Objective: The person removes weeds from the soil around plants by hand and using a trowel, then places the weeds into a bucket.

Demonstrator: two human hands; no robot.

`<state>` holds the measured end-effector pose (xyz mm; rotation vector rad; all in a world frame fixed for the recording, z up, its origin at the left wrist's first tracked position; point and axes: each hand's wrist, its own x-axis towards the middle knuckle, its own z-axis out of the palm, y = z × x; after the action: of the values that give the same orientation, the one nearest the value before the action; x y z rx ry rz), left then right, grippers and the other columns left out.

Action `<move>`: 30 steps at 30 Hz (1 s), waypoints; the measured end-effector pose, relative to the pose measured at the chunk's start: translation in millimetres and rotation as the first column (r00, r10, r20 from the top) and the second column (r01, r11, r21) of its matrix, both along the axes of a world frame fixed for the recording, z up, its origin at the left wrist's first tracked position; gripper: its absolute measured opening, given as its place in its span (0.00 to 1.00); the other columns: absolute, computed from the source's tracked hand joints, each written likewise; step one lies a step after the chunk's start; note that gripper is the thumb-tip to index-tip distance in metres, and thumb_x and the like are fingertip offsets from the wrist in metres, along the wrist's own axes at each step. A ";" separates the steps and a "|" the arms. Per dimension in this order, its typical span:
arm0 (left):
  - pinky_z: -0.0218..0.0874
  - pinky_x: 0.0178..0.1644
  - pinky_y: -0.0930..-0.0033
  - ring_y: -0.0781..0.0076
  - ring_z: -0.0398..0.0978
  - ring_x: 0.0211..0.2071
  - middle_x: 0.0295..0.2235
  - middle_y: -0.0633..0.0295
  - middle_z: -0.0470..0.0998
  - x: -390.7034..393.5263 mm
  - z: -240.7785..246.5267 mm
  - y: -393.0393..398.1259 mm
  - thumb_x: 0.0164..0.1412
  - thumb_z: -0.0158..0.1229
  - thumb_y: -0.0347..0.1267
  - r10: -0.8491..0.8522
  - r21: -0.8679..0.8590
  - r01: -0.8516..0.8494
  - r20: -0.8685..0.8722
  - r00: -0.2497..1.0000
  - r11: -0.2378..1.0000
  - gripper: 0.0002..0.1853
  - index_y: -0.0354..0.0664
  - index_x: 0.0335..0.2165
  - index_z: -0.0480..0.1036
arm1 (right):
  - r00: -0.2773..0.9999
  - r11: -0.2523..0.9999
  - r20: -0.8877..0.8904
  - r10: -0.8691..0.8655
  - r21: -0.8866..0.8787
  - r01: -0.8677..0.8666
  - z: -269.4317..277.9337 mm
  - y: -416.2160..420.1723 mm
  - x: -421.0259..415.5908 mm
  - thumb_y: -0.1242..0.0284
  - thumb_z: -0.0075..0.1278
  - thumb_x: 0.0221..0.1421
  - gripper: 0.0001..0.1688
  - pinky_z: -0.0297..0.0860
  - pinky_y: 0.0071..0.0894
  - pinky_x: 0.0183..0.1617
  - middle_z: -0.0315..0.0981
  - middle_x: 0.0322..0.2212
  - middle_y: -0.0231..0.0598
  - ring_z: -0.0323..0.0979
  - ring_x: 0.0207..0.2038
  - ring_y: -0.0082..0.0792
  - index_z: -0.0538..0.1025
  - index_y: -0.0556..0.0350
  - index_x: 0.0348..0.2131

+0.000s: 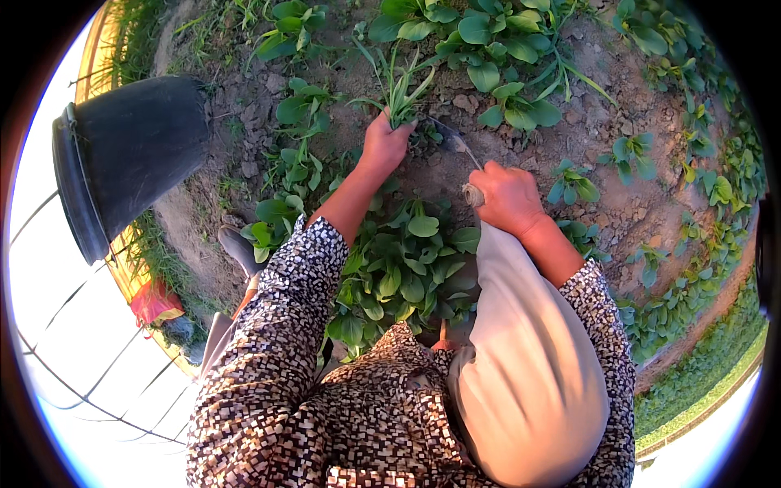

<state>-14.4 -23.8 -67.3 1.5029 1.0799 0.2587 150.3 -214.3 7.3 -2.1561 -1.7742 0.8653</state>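
Observation:
My left hand (388,141) is closed round the base of a tuft of grassy weeds (398,91), just above the bare soil. In my right hand (507,198) is a small hand tool, gripped by its wrapped handle (473,195). Its thin shank leads to a metal blade (451,141), whose tip lies at the soil close to my left fingers. A dense clump of leafy green plants (409,268) grows between my forearms, nearer my body. Another leafy cluster (488,36) stands beyond the blade, with long grass blades among it.
A black plastic bucket (140,152) lies tilted at the left. Below it, a red bag (155,302) rests by the grassy edge. Small seedlings (573,183) dot the cloddy soil (604,104) at the right, with denser rows farther out. My shoe (239,247) is beside plants at left.

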 end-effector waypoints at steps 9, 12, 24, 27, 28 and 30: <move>0.64 0.42 0.65 0.73 0.71 0.33 0.34 0.68 0.76 -68.1 -0.8 1.4 0.61 0.60 0.32 0.698 -0.263 -0.690 -0.076 0.712 0.675 0.16 0.39 0.46 0.69 | 0.858 0.916 -0.320 -0.401 -0.157 0.370 10.7 10.3 3.0 0.66 0.56 0.46 0.09 0.70 0.44 0.34 0.76 0.26 0.40 0.75 0.31 0.49 0.77 0.50 0.28; 0.66 0.42 0.60 0.63 0.75 0.33 0.35 0.59 0.78 -39.8 -3.6 12.3 0.57 0.62 0.34 0.310 0.128 -0.301 -0.057 0.949 0.945 0.21 0.35 0.46 0.69 | 0.896 0.934 -0.274 -0.350 -0.180 0.309 4.1 41.6 1.0 0.65 0.55 0.46 0.10 0.70 0.46 0.33 0.76 0.24 0.44 0.75 0.30 0.52 0.77 0.51 0.27; 0.64 0.45 0.65 0.63 0.75 0.37 0.36 0.58 0.78 -9.4 -6.3 27.1 0.57 0.59 0.25 0.184 -0.041 -0.181 0.090 0.979 0.983 0.10 0.37 0.39 0.73 | 0.995 0.995 -0.010 -0.102 0.022 0.102 -9.8 65.3 -0.9 0.68 0.60 0.42 0.10 0.72 0.46 0.34 0.72 0.26 0.37 0.75 0.30 0.47 0.76 0.46 0.29; 0.60 0.48 0.71 0.74 0.70 0.37 0.34 0.69 0.75 -23.8 3.2 37.8 0.59 0.59 0.27 0.452 -0.314 -0.409 0.073 0.889 0.857 0.10 0.39 0.41 0.72 | 0.939 0.949 -0.151 -0.311 0.012 0.316 -6.8 63.4 14.6 0.66 0.60 0.43 0.10 0.70 0.44 0.32 0.75 0.25 0.38 0.75 0.29 0.48 0.77 0.48 0.28; 0.61 0.48 0.71 0.74 0.70 0.37 0.34 0.68 0.75 -18.1 1.9 44.1 0.59 0.59 0.28 0.476 -0.286 -0.432 0.101 0.874 0.855 0.12 0.38 0.41 0.71 | 0.917 0.938 -0.199 -0.347 -0.049 0.344 -9.6 70.9 17.1 0.66 0.59 0.44 0.10 0.70 0.43 0.31 0.75 0.24 0.40 0.75 0.29 0.49 0.77 0.49 0.27; 0.62 0.47 0.70 0.74 0.70 0.36 0.34 0.67 0.76 -4.0 -4.2 57.6 0.58 0.61 0.30 0.521 -0.233 -0.482 0.156 0.839 0.845 0.15 0.38 0.43 0.70 | 0.861 0.906 -0.285 -0.421 -0.179 0.384 -10.5 94.6 15.2 0.66 0.57 0.45 0.10 0.69 0.43 0.31 0.75 0.22 0.42 0.74 0.28 0.50 0.77 0.51 0.27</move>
<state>-18.4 33.8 -71.5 0.9740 1.2733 0.6571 165.4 -119.7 -3.1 -2.1873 -1.0867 1.1426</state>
